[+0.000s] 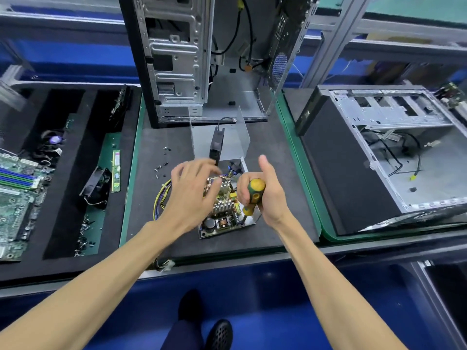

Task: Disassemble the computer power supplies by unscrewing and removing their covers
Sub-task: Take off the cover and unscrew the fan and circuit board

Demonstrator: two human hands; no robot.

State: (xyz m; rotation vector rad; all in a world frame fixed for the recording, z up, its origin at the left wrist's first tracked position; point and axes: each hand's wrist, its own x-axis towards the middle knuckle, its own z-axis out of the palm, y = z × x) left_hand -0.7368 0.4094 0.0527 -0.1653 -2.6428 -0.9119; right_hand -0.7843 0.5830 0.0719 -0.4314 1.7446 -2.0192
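Note:
An opened power supply (222, 218) lies on the dark mat, its circuit board, heat sinks and capacitors bare. Its grey metal cover (237, 140) stands just behind it with a black fan (216, 145) leaning against it. My right hand (262, 190) grips a yellow-and-green screwdriver (254, 195), tip down at the board's right edge, thumb raised. My left hand (192, 190) hovers over the board's left side, blurred, fingers spread and holding nothing. Yellow and dark cables (161, 198) trail off to the left.
Loose screws (163, 164) lie on the mat left of the cover. An upright empty PC case (202, 59) stands behind. A second case (394, 157) lies on its side at right. The left foam tray holds a motherboard (17, 195), a fan (97, 184) and RAM sticks (116, 173).

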